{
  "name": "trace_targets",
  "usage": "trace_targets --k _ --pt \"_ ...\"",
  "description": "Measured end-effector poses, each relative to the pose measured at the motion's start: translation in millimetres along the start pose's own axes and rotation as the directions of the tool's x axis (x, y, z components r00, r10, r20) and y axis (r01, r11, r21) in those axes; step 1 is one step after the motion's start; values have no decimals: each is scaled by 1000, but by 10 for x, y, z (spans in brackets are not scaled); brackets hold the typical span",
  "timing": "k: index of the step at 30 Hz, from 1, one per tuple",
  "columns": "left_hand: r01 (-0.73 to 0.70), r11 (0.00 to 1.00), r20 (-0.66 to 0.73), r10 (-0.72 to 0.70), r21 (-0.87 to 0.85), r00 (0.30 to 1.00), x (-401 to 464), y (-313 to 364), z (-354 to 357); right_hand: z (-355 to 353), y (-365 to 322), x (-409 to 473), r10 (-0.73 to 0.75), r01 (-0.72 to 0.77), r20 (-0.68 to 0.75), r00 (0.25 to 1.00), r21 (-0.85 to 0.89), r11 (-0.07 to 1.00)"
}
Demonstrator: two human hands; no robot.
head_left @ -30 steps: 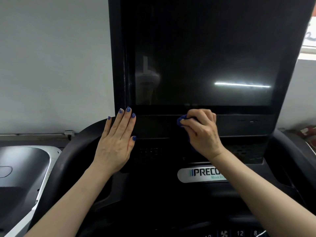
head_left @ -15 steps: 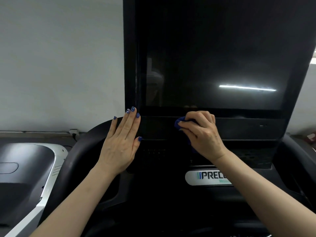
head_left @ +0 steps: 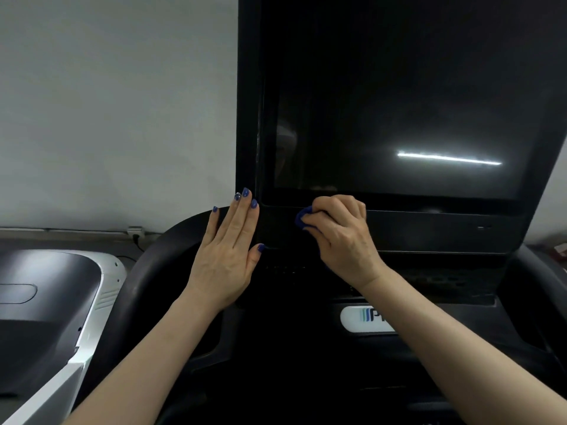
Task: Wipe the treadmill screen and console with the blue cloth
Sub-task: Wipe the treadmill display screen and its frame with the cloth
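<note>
1. Right hand [head_left: 340, 234], centre frame, fingers curled round the bunched blue cloth [head_left: 302, 217] — pressed on the console strip [head_left: 429, 231] under the screen [head_left: 399, 102].
2. Strip's long axis runs toward frame right — likely wipe direction.
3. Left hand [head_left: 227, 256] flat, fingers straight, bracing the lower-left frame corner.

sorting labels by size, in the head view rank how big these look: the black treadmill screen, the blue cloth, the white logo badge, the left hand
1. black treadmill screen
2. left hand, nearer the camera
3. white logo badge, partly hidden by the right forearm
4. blue cloth, mostly hidden in the right hand
</note>
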State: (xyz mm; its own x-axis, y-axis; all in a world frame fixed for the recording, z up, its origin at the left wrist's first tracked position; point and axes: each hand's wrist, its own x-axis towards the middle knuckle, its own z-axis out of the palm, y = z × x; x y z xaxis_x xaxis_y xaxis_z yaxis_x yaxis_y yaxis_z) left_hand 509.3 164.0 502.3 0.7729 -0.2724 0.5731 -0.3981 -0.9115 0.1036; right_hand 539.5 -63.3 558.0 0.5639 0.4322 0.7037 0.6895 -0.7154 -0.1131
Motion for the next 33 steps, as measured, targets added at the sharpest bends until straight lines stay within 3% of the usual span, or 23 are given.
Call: trace_targets --k 2,7,11,16,20,25,30,33 --pt "-7 1000 6 7 2 1000 2 -7 -13 -46 52 5 -31 31 17 999 -3 1000" --pt "8 1000 7 -8 -21 1000 3 11 -40 97 -164 51 95 -96 -78 992 -15 995" --pt "12 999 27 -11 -33 1000 -1 8 -52 92 -149 91 -22 22 24 999 2 1000" --pt "20 998 38 -18 -54 999 -2 6 -27 155 -233 130 49 -49 -59 997 -10 999" --pt "25 997 54 -21 -75 998 -15 9 -45 170 -223 222 -82 82 47 996 -13 997" --pt "31 998 64 -27 -59 998 -31 9 -39 214 -299 226 75 -76 -92 993 -12 997" --pt "34 995 41 -30 -89 999 -85 9 -7 227 -267 145 -97 97 32 995 -15 995" --pt "27 998 34 -25 -63 999 -97 5 10 174 -219 95 -44 44 -4 999 -7 999"
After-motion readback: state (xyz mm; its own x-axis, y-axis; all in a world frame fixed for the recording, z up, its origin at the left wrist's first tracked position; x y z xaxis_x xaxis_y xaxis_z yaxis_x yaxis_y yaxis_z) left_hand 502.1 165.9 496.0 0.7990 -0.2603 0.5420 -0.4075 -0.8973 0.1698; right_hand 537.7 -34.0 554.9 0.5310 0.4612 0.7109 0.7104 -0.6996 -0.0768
